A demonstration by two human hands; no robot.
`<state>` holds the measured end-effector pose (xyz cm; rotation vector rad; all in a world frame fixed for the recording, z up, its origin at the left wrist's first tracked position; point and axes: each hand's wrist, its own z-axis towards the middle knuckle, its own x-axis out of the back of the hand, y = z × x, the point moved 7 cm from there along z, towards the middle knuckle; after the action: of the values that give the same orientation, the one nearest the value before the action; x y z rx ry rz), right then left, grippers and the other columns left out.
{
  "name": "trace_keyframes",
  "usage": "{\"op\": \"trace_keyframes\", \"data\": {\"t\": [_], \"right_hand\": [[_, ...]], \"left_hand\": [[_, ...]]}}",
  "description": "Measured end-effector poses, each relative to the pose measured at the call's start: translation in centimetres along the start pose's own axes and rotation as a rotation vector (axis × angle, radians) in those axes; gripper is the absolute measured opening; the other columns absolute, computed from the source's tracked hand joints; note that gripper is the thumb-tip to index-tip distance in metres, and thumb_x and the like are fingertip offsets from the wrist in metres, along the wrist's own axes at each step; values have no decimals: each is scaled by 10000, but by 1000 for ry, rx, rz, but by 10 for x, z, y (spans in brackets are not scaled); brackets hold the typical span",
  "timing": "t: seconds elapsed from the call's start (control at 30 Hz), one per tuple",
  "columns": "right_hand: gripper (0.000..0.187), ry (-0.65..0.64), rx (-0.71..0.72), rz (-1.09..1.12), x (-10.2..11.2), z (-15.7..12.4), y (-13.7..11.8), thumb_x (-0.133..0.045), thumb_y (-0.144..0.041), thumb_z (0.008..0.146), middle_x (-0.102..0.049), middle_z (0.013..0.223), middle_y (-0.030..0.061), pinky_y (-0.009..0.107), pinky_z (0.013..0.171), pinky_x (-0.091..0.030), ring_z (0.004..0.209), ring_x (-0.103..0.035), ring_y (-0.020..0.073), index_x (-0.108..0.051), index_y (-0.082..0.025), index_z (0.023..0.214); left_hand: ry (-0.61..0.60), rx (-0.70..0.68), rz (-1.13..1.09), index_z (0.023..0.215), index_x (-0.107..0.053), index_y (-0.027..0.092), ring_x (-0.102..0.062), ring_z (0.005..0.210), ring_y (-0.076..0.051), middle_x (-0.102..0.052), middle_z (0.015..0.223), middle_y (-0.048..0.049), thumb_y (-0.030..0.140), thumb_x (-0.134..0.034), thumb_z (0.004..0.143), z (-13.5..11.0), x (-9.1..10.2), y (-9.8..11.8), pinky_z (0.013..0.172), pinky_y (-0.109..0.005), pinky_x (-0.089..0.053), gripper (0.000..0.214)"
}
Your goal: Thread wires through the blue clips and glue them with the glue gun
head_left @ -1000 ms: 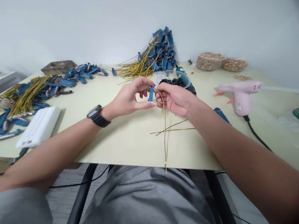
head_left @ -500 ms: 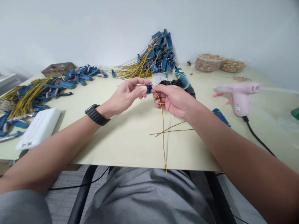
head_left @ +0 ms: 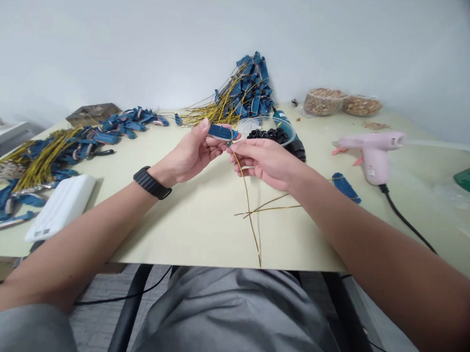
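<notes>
A small blue block-shaped piece [head_left: 222, 132] is held by my left hand [head_left: 192, 154], its thumb and fingers closed around one end. A thin yellow-and-black wire [head_left: 246, 185] crosses the piece's right end and hangs toward the table's front edge. My right hand [head_left: 266, 159] pinches this wire just beside the blue piece, fingertips close to those of my left hand. Under the hanging wire, more loose wires [head_left: 273, 204] lie crossed on the table. Behind my right hand stands a clear round tub [head_left: 244, 125] with small black parts [head_left: 268, 135].
A pink glue gun [head_left: 375, 151] with a black cord lies right, near another blue piece [head_left: 346, 188]. Blue pieces with wires are heaped at the back [head_left: 247, 85] and left [head_left: 101, 134]. A white power bank [head_left: 61, 207] lies left. Two tubs [head_left: 324, 102] stand at the back.
The blue piece has turned so that its long side shows more. My right hand has shifted slightly down and left, still pinching the wire.
</notes>
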<state>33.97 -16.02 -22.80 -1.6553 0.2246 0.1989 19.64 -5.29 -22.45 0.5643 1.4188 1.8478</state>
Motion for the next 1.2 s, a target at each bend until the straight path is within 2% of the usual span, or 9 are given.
{"op": "trace_keyframes", "data": {"t": [0.2,0.37,0.5,0.6,0.77,0.93,1.0,1.1,1.2], "right_hand": [[375,40,2,-141,-5,-6,-5,-801,-50,1190,-838,852,25,236,673,-601,673,-739,109,-849,-170,838],[362,109,70,-227,-4,-4,-9,-872,18,1114,-844,815,23,225,633,-596,646,-740,106,-843,-170,805],[381,134,132,-280,-4,-3,-10,-812,96,1066,-850,802,35,233,611,-595,647,-740,119,-843,-175,800],[423,134,172,-298,-6,-5,-11,-753,107,1073,-832,770,30,234,608,-596,631,-736,119,-813,-186,775],[419,79,195,-345,-11,-7,-13,-729,101,1073,-810,752,28,225,605,-588,631,-728,111,-794,-184,772],[311,-22,207,-413,-12,-6,-12,-796,20,1014,-802,813,40,254,651,-622,719,-739,144,-784,-204,799],[172,-87,200,-387,-11,-7,-11,-864,-43,952,-813,922,36,297,716,-680,808,-763,178,-848,-214,954],[364,-181,142,-258,-10,-9,-9,-926,-212,932,-860,1191,57,391,868,-748,1038,-827,252,-893,-252,1292],[286,-197,75,-126,-9,-10,-6,-895,-335,1005,-884,1246,93,411,966,-728,1196,-829,290,-886,-235,1273]], "left_hand": [[44,70,-68,1113,-884,200,-940,1112,-199,-898,989,-40,936,-824,1105,-3,1,0,1081,-287,-759,739],[99,178,-188,1273,-915,143,-981,1127,-199,-962,1079,-73,844,-763,1201,-12,-5,0,1125,-227,-759,721],[71,198,-187,1337,-911,117,-969,1315,-272,-985,1279,-148,823,-767,1208,-15,-8,-1,1256,-278,-729,732],[15,182,-167,1377,-910,109,-943,1401,-324,-973,1369,-187,837,-863,1136,-16,-6,-1,1307,-329,-717,768],[-119,82,-191,1317,-957,128,-993,1226,-295,-991,1276,-161,765,-1057,987,-15,-4,2,1133,-260,-779,725],[-197,100,-205,1290,-973,150,-1003,1165,-309,-992,1250,-168,799,-1139,856,-12,2,-1,1042,-252,-800,799],[-230,106,-218,1281,-976,150,-1007,1130,-300,-992,1248,-167,797,-1161,819,-10,5,-2,1002,-231,-799,816],[-269,117,-246,1252,-977,143,-1009,1027,-264,-998,1190,-140,766,-1194,783,-8,12,-4,954,-202,-793,810],[-286,140,-248,1247,-963,137,-1005,957,-264,-997,1136,-131,771,-1215,734,-7,19,-6,929,-217,-801,854]]}}
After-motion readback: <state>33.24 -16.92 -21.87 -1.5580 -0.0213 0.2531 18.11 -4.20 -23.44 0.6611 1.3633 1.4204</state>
